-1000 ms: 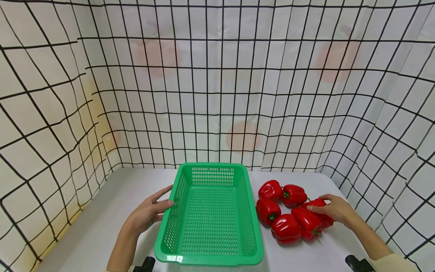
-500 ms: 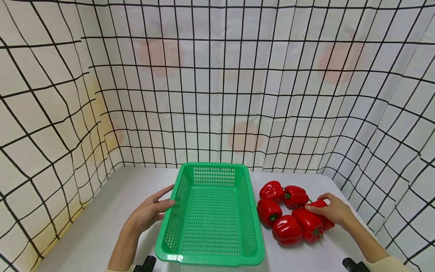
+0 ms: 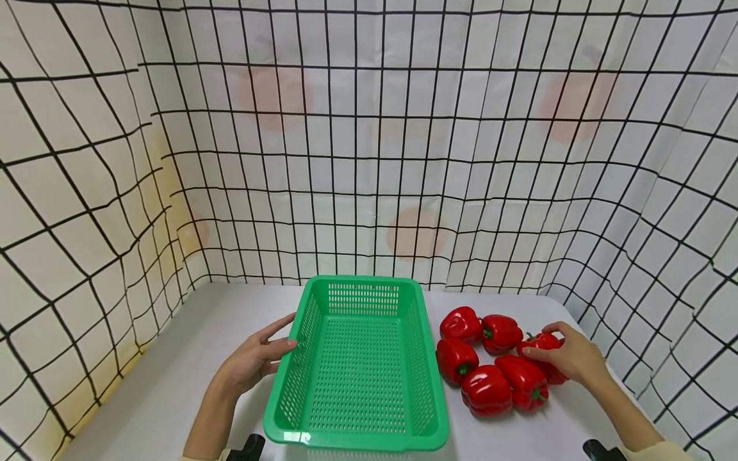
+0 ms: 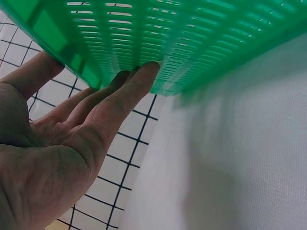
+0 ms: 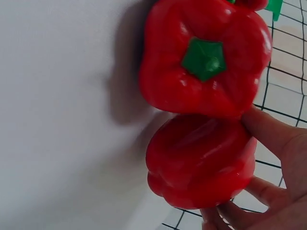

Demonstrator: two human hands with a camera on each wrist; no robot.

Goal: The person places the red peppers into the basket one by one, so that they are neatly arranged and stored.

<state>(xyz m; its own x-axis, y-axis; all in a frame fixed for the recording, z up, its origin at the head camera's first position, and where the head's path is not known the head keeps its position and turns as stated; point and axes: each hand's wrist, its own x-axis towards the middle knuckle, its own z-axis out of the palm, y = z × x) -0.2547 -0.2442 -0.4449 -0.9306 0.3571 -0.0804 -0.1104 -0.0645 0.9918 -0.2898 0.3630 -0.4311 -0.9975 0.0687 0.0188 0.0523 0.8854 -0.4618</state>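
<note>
My left hand (image 3: 254,362) holds the left rim of a green plastic basket (image 3: 357,378), thumb on the rim. Its fingers lie against the outside of the slotted wall, as the left wrist view shows. At the right, my right hand (image 3: 576,355) grips a red bell pepper (image 3: 544,339) between thumb and fingers; that pepper (image 5: 199,165) lies on its side in the right wrist view. Right beside it is another red bell pepper (image 3: 521,378) with its green stem end facing me. Several more peppers, such as this bell pepper (image 3: 487,389), sit between that pair and the basket.
A white table (image 3: 230,307) carries everything. Behind it and on both sides stand pale walls with a black grid net (image 3: 369,160). The basket's right rim stands close to the nearest bell peppers (image 3: 455,357).
The right hand's pepper has turned and shifted slightly away from its neighbour, and its green stem now shows. The right hand moved with it. The left hand and basket stay put.
</note>
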